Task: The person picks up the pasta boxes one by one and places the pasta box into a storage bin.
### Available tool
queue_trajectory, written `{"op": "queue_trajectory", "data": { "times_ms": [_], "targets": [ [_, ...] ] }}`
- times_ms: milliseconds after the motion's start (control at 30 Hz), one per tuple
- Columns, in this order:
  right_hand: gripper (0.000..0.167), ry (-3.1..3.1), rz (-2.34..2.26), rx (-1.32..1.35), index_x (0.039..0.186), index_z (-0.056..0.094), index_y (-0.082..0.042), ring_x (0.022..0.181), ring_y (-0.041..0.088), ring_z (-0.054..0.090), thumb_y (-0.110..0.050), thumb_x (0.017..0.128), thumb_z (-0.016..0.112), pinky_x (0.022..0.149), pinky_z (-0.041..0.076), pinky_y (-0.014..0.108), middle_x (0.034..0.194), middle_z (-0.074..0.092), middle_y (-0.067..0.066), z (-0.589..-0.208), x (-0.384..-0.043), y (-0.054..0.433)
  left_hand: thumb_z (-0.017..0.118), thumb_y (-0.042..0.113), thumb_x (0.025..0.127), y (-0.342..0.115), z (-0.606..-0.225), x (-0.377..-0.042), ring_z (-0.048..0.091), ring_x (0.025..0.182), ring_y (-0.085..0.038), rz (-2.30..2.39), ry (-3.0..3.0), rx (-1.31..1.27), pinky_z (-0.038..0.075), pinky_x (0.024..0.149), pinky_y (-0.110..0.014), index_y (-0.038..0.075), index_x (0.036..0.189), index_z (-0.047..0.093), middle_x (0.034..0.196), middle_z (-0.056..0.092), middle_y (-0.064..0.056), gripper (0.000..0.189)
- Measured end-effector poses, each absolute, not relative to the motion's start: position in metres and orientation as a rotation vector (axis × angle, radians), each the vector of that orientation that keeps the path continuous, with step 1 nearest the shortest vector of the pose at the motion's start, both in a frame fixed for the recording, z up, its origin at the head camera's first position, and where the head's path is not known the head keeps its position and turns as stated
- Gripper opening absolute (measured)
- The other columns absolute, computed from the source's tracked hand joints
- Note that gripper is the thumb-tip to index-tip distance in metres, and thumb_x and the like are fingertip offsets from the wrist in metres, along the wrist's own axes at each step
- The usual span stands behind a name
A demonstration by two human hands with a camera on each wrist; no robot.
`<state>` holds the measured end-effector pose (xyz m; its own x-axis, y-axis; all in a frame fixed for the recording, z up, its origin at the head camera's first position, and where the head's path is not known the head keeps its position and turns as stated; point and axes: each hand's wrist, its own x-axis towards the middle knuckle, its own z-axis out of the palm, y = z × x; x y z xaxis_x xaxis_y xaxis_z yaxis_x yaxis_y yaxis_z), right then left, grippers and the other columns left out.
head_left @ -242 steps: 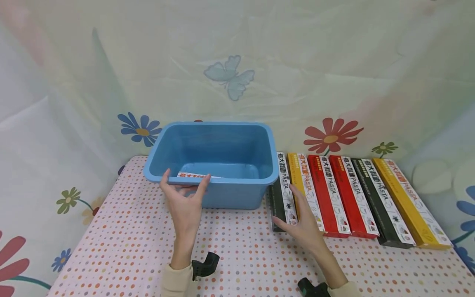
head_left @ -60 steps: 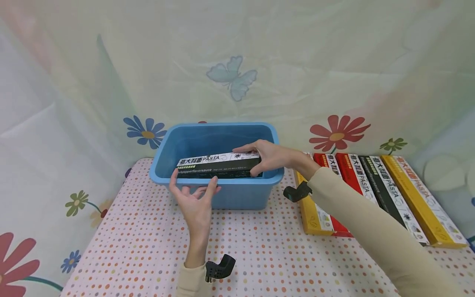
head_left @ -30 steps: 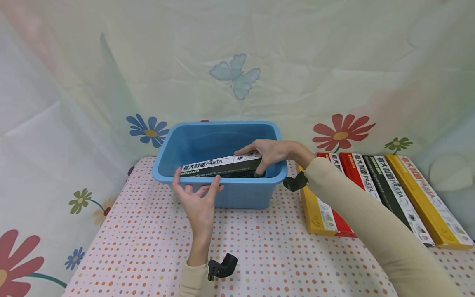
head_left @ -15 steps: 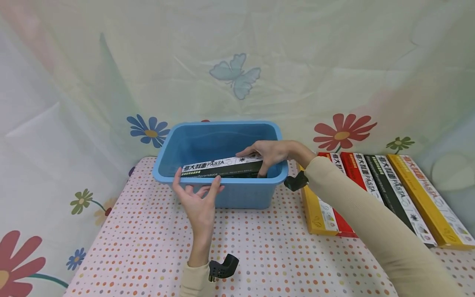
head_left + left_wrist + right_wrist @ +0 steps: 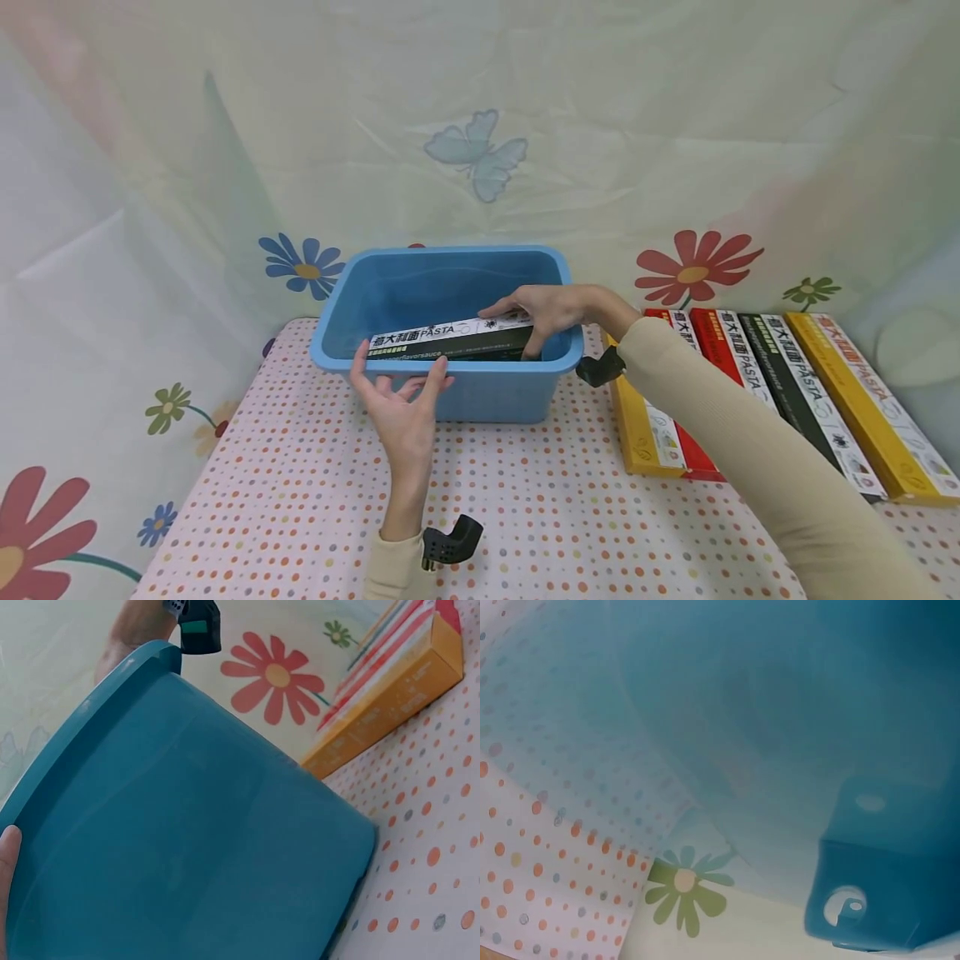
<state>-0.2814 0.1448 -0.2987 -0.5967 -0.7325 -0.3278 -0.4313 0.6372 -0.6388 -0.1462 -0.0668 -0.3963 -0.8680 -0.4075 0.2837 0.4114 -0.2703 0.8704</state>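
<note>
- Standing on a polka-dot tablecloth (image 5: pixel 525 500), a blue plastic tub (image 5: pixel 495 396) has a black-and-white PASTA box (image 5: pixel 465 340) inside it, lengthwise along the near wall. The box slants, its right end higher in the head view; whether that end is off the tub's floor, I cannot tell.
- Behind the box, open room runs to the tub's far wall. The right sleeve (image 5: pixel 750 450) reaches in from the right, the wrist crossing the tub's right rim.
- To the tub's right lie more pasta boxes in a row: yellow box (image 5: pixel 633 425), first red box (image 5: pixel 696 457), second red box (image 5: pixel 716 342), black box (image 5: pixel 780 375), outer yellow box (image 5: pixel 855 400). The sleeve partly covers some.
- The right hand (image 5: pixel 551 307) grips the box's right end, fingers over the top, thumb on the near side.
- The left hand (image 5: pixel 401 417) holds the tub's near rim, thumb and forefinger spread apart over it, other fingers bent beneath.
</note>
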Motion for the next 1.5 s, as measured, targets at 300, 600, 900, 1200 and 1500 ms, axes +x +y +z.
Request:
{"op": "queue_trajectory", "data": {
  "times_ms": [300, 600, 900, 1200, 1500],
  "targets": [
    [0.085, 2.287, -0.701, -0.885, 0.158, 0.043, -0.001, 0.147, 0.035, 0.043, 0.004, 0.083, 0.083, 0.116, 0.05, 0.047, 0.161, 0.044, 0.018, -0.3, -0.283, 0.149, 0.081, 0.002, 0.09, -0.064, -0.398, -0.149, 0.069, 0.072, -0.021, -2.157, -1.486, -0.015, 0.07, 0.075, -0.045, 0.017, 0.163, 0.019, 0.147, 0.032, -0.035, 0.097],
    [0.073, 2.256, -1.04, -1.022, 0.154, 0.043, 0.008, 0.149, 0.039, 0.041, 0.004, 0.091, 0.078, 0.123, 0.039, 0.055, 0.158, 0.046, 0.023, -0.306, -0.273, 0.161, 0.082, 0.002, 0.09, -0.059, -0.399, -0.15, 0.07, 0.074, -0.022, -2.165, -1.492, -0.026, 0.069, 0.076, -0.048, 0.016, 0.163, 0.018, 0.149, 0.031, -0.032, 0.098],
    [0.068, 2.535, -1.357, -0.929, 0.159, 0.041, -0.004, 0.151, 0.034, 0.039, -0.005, 0.098, 0.072, 0.123, 0.039, 0.061, 0.162, 0.044, 0.014, -0.283, -0.218, 0.197, 0.082, 0.001, 0.09, -0.06, -0.398, -0.15, 0.07, 0.074, -0.022, -2.148, -1.489, -0.027, 0.07, 0.075, -0.046, 0.017, 0.162, 0.019, 0.145, 0.037, -0.031, 0.097],
    [0.069, 2.92, -1.495, -0.707, 0.158, 0.045, -0.01, 0.147, 0.033, 0.044, -0.006, 0.096, 0.075, 0.106, 0.043, 0.005, 0.159, 0.049, 0.012, -0.296, -0.157, 0.236, 0.081, 0.0, 0.09, -0.062, -0.398, -0.153, 0.07, 0.074, -0.022, -2.162, -1.473, -0.044, 0.069, 0.076, -0.049, 0.016, 0.162, 0.019, 0.145, 0.036, -0.03, 0.097],
    [0.069, 2.954, -1.652, -0.253, 0.161, 0.038, -0.005, 0.148, 0.018, 0.044, -0.008, 0.1, 0.072, 0.098, 0.044, 0.0, 0.16, 0.044, 0.023, -0.373, -0.124, 0.265, 0.08, 0.0, 0.091, -0.063, -0.399, -0.154, 0.069, 0.074, -0.022, -2.18, -1.466, -0.053, 0.069, 0.077, -0.048, 0.017, 0.162, 0.019, 0.147, 0.033, -0.03, 0.096]
  ]
}}
